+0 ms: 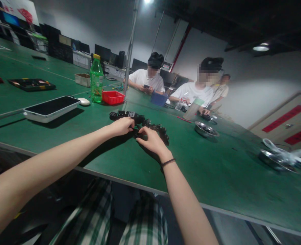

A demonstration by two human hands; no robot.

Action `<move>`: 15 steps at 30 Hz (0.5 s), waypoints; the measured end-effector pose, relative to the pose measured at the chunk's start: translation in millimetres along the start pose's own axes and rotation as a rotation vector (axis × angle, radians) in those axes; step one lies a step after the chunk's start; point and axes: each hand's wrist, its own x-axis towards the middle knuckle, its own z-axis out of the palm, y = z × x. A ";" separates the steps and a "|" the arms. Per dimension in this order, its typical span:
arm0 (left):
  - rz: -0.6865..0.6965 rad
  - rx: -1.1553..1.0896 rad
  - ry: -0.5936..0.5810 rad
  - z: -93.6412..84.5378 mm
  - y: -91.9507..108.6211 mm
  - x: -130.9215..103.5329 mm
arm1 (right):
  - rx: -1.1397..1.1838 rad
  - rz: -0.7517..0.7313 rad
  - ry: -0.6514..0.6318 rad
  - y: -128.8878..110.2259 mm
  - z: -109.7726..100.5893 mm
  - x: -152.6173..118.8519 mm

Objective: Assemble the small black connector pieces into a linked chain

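Note:
Near the middle of the green table (130, 163), a cluster of small black parts (157, 129) lies just beyond my hands, and a larger black piece (125, 115) lies at its left end. My left hand (123, 126) is closed, its fingertips pinched at the near side of the parts; what they grip is too small to name. Close to its right, my right hand (150, 139) has its thumb and fingers curled around something small and dark that I cannot make out. A dark band circles the right wrist.
At left are a white-framed device (52, 109), a white mouse (84, 101), a green bottle (96, 80), a red bin (113, 97) and a black tray (31, 84). Metal bowls (206, 130) (275, 160) stand at right. Two people in white shirts sit across the table.

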 end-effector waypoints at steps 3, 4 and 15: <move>-0.023 0.019 -0.022 -2.0 1.4 -0.7 | 0.010 0.019 0.014 1.1 -0.1 -0.7; -0.028 0.025 -0.027 -2.5 1.9 -0.9 | 0.014 0.020 0.019 1.7 0.2 -0.8; -0.037 0.008 -0.004 -2.1 2.9 -1.7 | 0.032 0.059 0.017 3.4 1.5 -1.5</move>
